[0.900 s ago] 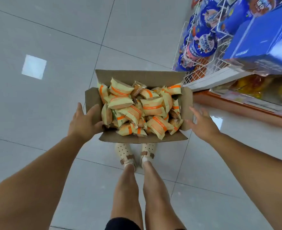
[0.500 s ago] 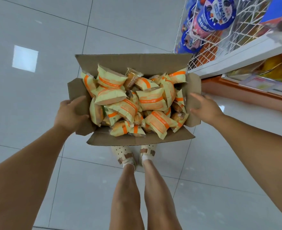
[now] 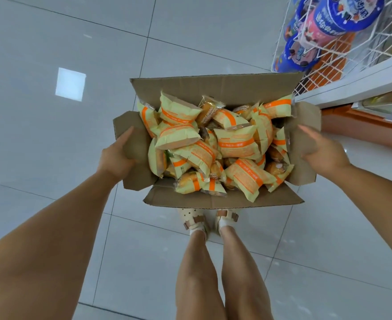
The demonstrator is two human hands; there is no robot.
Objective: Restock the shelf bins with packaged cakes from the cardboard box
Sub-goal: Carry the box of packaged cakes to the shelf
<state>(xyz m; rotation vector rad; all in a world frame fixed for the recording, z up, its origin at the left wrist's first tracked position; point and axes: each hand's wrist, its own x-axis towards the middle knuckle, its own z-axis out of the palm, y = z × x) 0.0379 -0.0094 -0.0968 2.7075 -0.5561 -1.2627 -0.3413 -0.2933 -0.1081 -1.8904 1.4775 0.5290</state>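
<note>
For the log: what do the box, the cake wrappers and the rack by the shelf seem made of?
The cardboard box: brown corrugated card, matte, with creased flaps. The cake wrappers: likely thin plastic film, glossy, crimped ends, clear patches showing cake. The wire rack: apparently white-coated metal, a thin open grid.

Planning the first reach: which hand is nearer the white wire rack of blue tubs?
Right. The right hand holds the right flap of the box, on the side facing the wire rack; the left hand holds the left flap, across the box.
</note>
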